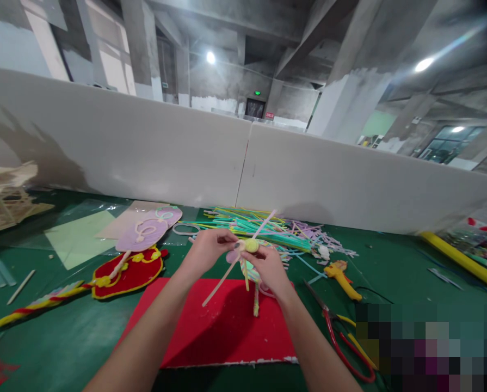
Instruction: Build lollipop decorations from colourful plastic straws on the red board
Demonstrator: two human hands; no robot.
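Note:
My left hand (208,250) and my right hand (271,267) meet above the red felt sheet (222,321). Between them is a small craft piece of pipe cleaners with a round yellow coil (252,246) on top. The right fingers grip it just under the coil. A pale pink pipe cleaner (222,284) runs through the piece, one end pointing down left and the other up right; my left fingertips pinch near its middle. Striped loops and short yellow stems hang below, partly hidden by the right hand.
Loose pipe cleaners (263,231) pile up behind the hands. To the right lie red-handled scissors (333,326) and a yellow glue gun (341,280). A red fan-shaped craft (131,275) and a purple one (147,231) lie left. A white partition (165,147) borders the green table.

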